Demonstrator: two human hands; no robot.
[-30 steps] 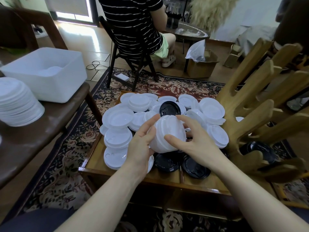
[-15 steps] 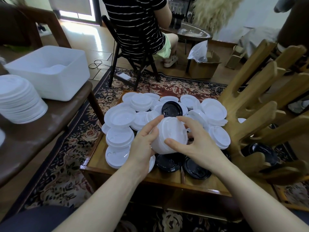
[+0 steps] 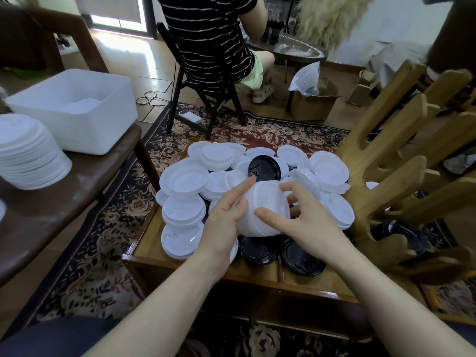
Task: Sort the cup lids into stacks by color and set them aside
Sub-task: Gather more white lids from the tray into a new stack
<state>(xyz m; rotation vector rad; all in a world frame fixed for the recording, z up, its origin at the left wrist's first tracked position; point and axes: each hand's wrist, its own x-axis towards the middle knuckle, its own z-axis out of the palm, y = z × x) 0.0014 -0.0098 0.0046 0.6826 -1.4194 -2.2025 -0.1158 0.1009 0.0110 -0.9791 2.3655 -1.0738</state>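
Lids everywhere, basically. Going left to right: at the far left edge of the frame there's a finished stack of white lids (image 3: 28, 153) sitting on the dark side table (image 3: 85, 181), with a white plastic bin (image 3: 74, 109) just behind it. Guessing that's the "set aside" spot.

Middle of the frame is the low wooden table (image 3: 257, 276) with the unsorted pile of loose white lids (image 3: 185, 179) spread over the top, one black lid (image 3: 264, 168) sitting on the heap toward the back and two more black lids (image 3: 280, 251) at the near edge, under the hands.

The left hand (image 3: 221, 222) is cupped against the left side of a small white lid stack (image 3: 265, 207), fingers loosely curled with the index pointing up along it. The right hand (image 3: 306, 225) is curled around the right side, thumb across the front and fingers wrapped behind. So both hands share the one stack, held up just above the pile and tipped on its side. To the right is a wooden hand-shaped rack (image 3: 401, 161), with another dark lid tucked in low behind it.

What could go wrong, imo: the stack looks uneven and tilted, so if the squeeze loosens the lids could fan out and drop back into the pile. Swinging it over to the side table could also shed the end lids. And those black ones hiding under white ones are easy to scoop up by accident.
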